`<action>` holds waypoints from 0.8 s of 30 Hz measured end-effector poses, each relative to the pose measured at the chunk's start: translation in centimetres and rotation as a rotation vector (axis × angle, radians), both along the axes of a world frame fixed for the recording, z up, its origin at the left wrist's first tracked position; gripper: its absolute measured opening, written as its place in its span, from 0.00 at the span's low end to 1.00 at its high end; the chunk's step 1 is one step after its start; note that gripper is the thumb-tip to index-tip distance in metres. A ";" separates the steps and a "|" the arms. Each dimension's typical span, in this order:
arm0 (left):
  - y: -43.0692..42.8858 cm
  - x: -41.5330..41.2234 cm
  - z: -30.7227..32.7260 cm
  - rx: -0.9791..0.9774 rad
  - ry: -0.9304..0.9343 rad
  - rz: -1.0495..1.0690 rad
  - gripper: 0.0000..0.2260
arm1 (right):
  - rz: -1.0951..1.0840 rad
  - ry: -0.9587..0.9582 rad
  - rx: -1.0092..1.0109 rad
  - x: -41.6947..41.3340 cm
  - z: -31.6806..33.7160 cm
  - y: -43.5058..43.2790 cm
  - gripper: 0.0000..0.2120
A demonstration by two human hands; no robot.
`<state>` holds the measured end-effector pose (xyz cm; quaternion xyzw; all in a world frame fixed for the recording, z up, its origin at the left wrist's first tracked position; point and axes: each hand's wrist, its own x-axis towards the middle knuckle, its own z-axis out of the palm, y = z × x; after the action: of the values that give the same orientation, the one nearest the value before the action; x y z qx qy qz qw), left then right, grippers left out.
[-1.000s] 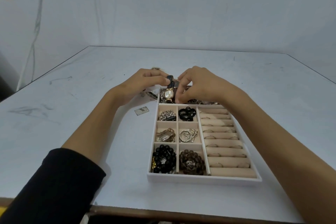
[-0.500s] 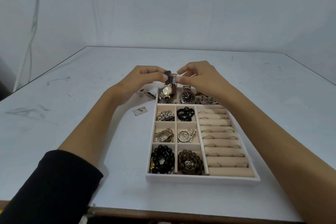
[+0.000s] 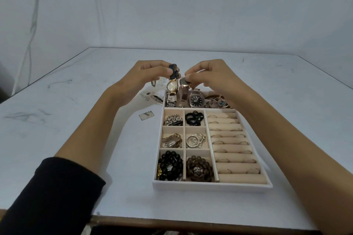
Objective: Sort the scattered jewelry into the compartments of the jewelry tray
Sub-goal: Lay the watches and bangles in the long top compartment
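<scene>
The left hand is pinching the gold watch by its dark strap. The right hand is pinching maybe a brown-strap watch. Both are hanging over the far end of the jewelry tray. A loose pinch is risking a drop onto the silver watch.

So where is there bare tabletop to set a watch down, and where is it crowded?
Bare: the grey table's far end, and the strip between the white jewelry tray's left wall and the left forearm, nearer than the small square tag. Crowded: the tray's far compartment of watches, and the loose pieces off its far left corner.
</scene>
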<state>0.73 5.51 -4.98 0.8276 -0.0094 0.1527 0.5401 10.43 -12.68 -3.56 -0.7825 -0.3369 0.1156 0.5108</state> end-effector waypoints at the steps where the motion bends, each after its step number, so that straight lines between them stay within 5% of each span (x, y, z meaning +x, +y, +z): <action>1: 0.1 0.0 -0.1 -0.001 0.002 0.002 0.18 | -0.002 0.001 -0.020 -0.1 -0.1 0.1 0.07; 24: 0.4 0.3 -0.7 0.011 0.037 0.060 0.13 | 0.029 -0.411 -0.276 -0.3 -2.3 1.5 0.02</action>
<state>1.01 5.90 -5.64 0.8332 0.0246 0.1533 0.5308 10.09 -11.16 -5.81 -0.8468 -0.4261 0.0063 0.3182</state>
